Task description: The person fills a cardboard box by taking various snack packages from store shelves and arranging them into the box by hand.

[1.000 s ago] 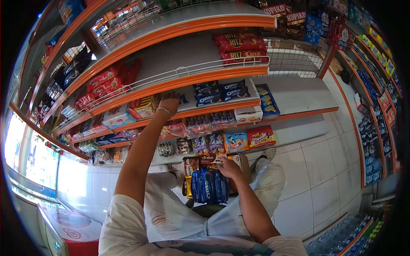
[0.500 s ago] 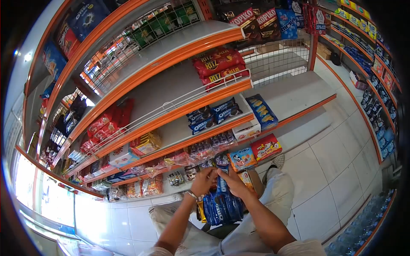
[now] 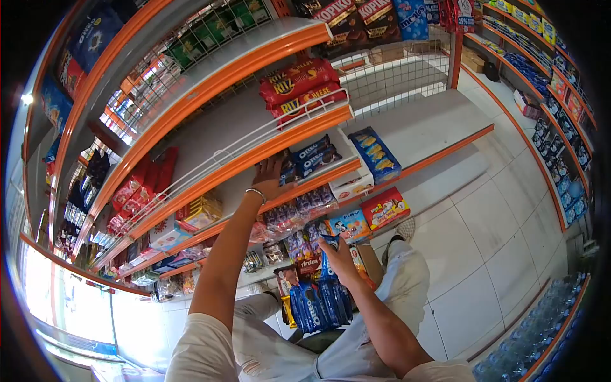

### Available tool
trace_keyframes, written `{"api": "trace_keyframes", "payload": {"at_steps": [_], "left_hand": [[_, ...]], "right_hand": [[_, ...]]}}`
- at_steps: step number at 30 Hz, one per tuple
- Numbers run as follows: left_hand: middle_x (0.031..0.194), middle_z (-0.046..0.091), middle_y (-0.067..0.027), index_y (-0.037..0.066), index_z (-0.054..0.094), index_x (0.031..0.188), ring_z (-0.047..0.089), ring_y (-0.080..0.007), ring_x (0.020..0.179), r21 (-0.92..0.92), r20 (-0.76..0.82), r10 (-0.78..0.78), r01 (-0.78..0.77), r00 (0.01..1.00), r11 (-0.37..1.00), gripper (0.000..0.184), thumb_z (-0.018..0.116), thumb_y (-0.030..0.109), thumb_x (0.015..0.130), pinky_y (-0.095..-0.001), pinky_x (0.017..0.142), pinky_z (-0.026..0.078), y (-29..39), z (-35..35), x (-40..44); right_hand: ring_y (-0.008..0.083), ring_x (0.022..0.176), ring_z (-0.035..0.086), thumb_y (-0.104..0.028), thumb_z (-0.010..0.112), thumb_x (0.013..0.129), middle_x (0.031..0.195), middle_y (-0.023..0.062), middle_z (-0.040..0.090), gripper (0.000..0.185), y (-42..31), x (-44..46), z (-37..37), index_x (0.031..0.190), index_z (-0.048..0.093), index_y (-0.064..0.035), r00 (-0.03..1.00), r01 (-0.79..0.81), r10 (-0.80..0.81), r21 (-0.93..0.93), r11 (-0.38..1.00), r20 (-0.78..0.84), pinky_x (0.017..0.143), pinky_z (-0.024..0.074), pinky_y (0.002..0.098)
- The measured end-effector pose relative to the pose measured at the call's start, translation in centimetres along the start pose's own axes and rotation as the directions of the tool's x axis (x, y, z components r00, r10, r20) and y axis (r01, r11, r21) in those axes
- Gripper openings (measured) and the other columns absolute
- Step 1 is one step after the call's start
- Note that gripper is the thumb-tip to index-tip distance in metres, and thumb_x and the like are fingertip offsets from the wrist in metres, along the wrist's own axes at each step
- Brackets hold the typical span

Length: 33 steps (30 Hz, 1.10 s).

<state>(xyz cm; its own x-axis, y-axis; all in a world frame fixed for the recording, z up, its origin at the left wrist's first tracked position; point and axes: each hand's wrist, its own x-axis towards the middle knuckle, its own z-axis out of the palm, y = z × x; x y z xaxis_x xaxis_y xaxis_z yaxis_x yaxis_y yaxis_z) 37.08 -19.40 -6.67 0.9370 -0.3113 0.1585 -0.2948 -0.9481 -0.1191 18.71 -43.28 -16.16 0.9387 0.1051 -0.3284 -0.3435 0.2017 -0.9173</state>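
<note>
My left hand (image 3: 272,180) reaches onto the shelf, its fingers stretched out against the left side of some small blue Oreo packs (image 3: 313,155). It partly covers the packs nearest it. Lower down, my right hand (image 3: 342,260) is closed around a narrow blue Oreo pack (image 3: 328,268), held upright. Between my knees stand several more Oreo packs (image 3: 312,307), with a yellow pack (image 3: 284,299) at their left edge. A red-brown Arden pack (image 3: 309,266) shows behind them.
Red Ritz packs (image 3: 301,94) lie one shelf up behind a white wire rail (image 3: 254,141). A blue pack (image 3: 374,153) sits right of the Oreos. Below are a Pino box (image 3: 348,225) and a red box (image 3: 386,209). Water bottles (image 3: 531,331) stand at the lower right.
My left hand has left my right hand and moved up to the Oreo packs on the shelf. The right hand still grips its pack. The view has shifted slightly.
</note>
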Motion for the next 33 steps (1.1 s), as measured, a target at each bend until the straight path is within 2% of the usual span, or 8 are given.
{"api": "trace_keyframes", "payload": {"at_steps": [9,16,20,22,24,26,29,33], "left_hand": [[0.141,0.029,-0.0223,0.009,0.023,0.142,0.026,-0.0409,0.132,-0.023,0.129,-0.155,0.159,0.979,0.987,0.104,0.065,0.068,0.067,-0.0502,0.109,0.021,2.3,-2.4,-2.3],[0.134,0.039,-0.0214,0.008,0.027,0.139,0.033,-0.0388,0.129,-0.053,0.024,-0.087,0.089,0.996,0.995,0.093,0.072,0.046,0.067,-0.0491,0.108,0.023,2.1,-2.1,-4.2],[0.132,0.043,-0.0224,0.005,0.028,0.138,0.039,-0.0384,0.126,-0.265,0.029,-0.163,0.165,0.986,0.950,0.091,0.076,0.030,0.066,-0.0437,0.108,0.027,6.3,-5.5,-13.2],[0.132,0.043,-0.0231,0.004,0.026,0.139,0.041,-0.0350,0.125,-0.722,-0.170,-0.372,0.141,0.912,0.677,0.087,0.074,0.020,0.069,-0.0392,0.104,0.032,7.7,-6.0,-18.9],[0.127,0.048,-0.0142,0.006,0.023,0.142,0.049,-0.0261,0.115,-0.894,0.033,-0.635,0.307,0.772,0.327,0.081,0.070,0.014,0.076,-0.0349,0.099,0.037,9.2,-2.8,-26.3],[0.110,0.059,-0.0045,0.008,0.038,0.133,0.056,-0.0142,0.097,-0.872,0.489,-0.635,0.314,0.597,-0.376,0.060,0.065,0.010,0.080,-0.0284,0.085,0.045,11.2,-0.2,-31.5],[0.104,0.060,-0.0021,0.009,0.048,0.126,0.057,-0.0114,0.088,-0.673,0.711,-0.477,0.303,0.517,-0.675,0.051,0.066,0.015,0.079,-0.0267,0.077,0.046,12.0,2.6,-35.0],[0.099,0.062,-0.0032,0.008,0.052,0.119,0.060,-0.0122,0.085,-0.721,0.658,-0.445,0.336,0.608,-0.606,0.043,0.066,0.016,0.079,-0.0266,0.070,0.049,10.6,4.0,-33.7]], "right_hand": [[0.0315,0.135,0.027,-0.058,0.064,0.078,0.144,0.0255,0.027,0.102,-3.3,-1.6,-0.6,0.140,0.020,0.0101,0.988,-0.039,0.041,-0.017,0.999,0.147,0.109,0.0254,0.0360],[0.0292,0.117,0.047,-0.051,0.065,0.080,0.124,0.0225,0.049,0.081,-1.9,-0.6,-0.8,0.131,0.038,0.0057,0.988,0.034,-0.029,-0.031,0.999,0.150,0.098,0.0356,0.0353],[0.0400,0.090,0.062,-0.049,0.066,0.077,0.095,0.0271,0.063,0.061,-2.9,-2.5,-1.9,0.109,0.055,0.0015,0.996,0.070,-0.087,-0.585,0.808,0.000,0.076,0.0475,0.0461],[0.0428,0.089,0.061,-0.049,0.066,0.076,0.094,0.0298,0.062,0.061,-1.3,-1.8,-2.2,0.106,0.055,0.0026,0.986,0.155,-0.159,-0.573,0.805,0.042,0.074,0.0475,0.0485],[0.0383,0.091,0.062,-0.046,0.066,0.076,0.094,0.0253,0.064,0.061,0.6,-0.7,-1.9,0.111,0.055,0.0031,0.986,0.166,-0.070,-0.805,0.570,0.153,0.076,0.0476,0.0452],[0.0360,0.092,0.063,-0.045,0.066,0.076,0.095,0.0235,0.064,0.063,3.7,0.0,-1.9,0.114,0.054,0.0031,0.970,0.208,-0.017,-0.799,0.564,0.241,0.077,0.0478,0.0429],[0.0280,0.093,0.063,-0.045,0.068,0.076,0.096,0.0174,0.066,0.063,3.3,-1.4,-0.4,0.115,0.057,0.0028,0.941,0.225,0.112,-0.838,0.497,0.319,0.080,0.0482,0.0364],[0.0201,0.082,0.063,-0.040,0.072,0.076,0.091,0.0128,0.066,0.049,5.5,-2.3,0.0,0.102,0.064,0.0009,0.892,0.142,0.303,-0.844,0.517,0.336,0.071,0.0499,0.0339]]}}
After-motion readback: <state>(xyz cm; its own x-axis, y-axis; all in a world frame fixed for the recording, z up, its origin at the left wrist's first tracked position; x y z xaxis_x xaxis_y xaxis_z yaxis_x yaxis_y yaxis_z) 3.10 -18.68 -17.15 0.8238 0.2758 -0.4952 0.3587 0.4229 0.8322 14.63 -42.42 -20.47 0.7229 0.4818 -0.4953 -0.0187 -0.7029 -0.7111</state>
